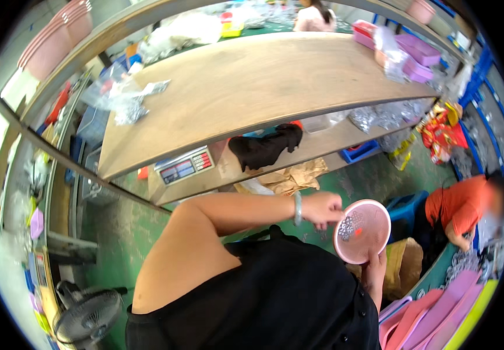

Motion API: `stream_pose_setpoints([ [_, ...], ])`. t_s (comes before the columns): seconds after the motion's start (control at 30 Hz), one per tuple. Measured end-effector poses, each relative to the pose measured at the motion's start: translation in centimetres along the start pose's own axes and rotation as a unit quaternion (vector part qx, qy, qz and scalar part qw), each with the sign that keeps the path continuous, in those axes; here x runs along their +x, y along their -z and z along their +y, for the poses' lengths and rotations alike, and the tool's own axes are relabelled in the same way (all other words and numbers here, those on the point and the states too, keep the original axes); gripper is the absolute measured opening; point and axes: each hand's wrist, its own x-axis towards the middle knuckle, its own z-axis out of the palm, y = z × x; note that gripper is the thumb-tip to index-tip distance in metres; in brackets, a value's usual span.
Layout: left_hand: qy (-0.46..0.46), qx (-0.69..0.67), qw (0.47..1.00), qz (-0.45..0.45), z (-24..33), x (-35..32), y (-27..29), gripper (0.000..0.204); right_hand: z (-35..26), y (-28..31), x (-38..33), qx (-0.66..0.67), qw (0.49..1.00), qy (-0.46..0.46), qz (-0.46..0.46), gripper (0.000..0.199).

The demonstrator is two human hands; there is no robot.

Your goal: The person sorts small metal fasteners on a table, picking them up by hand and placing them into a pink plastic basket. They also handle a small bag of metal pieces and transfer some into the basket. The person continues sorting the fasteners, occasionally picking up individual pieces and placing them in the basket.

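Observation:
A round pink plastic bowl point(373, 224) is tilted toward me in front of my right side. Small shiny metal pieces point(348, 228) lie in it along its left inner wall, with a small orange-red bit point(358, 231) beside them. From below, my right hand point(374, 269) grips the bowl at its lower edge. My left hand point(323, 210), with a pale bangle point(298, 209) at the wrist, reaches across my body. Its fingers are curled, and the fingertips meet the bowl's left rim.
Ahead stands a wooden shelf rack point(252, 76); a scale point(185, 166) and black cloth point(266, 147) lie on its lower board. To the right a person in an orange shirt point(459, 201) bends near pink and purple trays point(438, 315). A fan point(88, 315) stands at lower left.

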Motion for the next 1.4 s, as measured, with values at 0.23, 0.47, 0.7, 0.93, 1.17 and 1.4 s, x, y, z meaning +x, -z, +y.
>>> stream_pose_setpoints([
  [0.23,0.077,0.332,0.666,0.664,-6.8,-16.4,23.8,0.024,1.6,0.5,1.7,0.004,0.998,-0.043,0.055,0.038],
  [0.47,0.185,0.200,0.366,0.890,-14.2,-33.7,39.3,0.078,2.1,3.0,-0.3,-0.030,0.994,-0.038,0.102,0.037],
  [0.7,0.101,0.089,0.497,0.857,-22.3,-45.6,49.2,0.073,-1.0,0.9,-1.9,-0.116,0.984,-0.027,0.132,0.033],
  [0.93,0.223,0.131,0.502,0.825,-23.4,-44.4,53.8,0.028,-0.5,1.1,-2.0,-0.118,0.983,-0.023,0.141,0.028],
  [1.17,0.097,0.157,0.559,0.809,-10.2,-35.7,51.5,0.029,0.5,1.0,-4.5,-0.088,0.982,0.005,0.164,0.034],
  [1.4,-0.183,-0.163,0.722,0.647,-1.2,-21.9,43.2,0.024,1.6,2.9,-6.4,-0.089,0.976,-0.005,0.197,0.042],
])
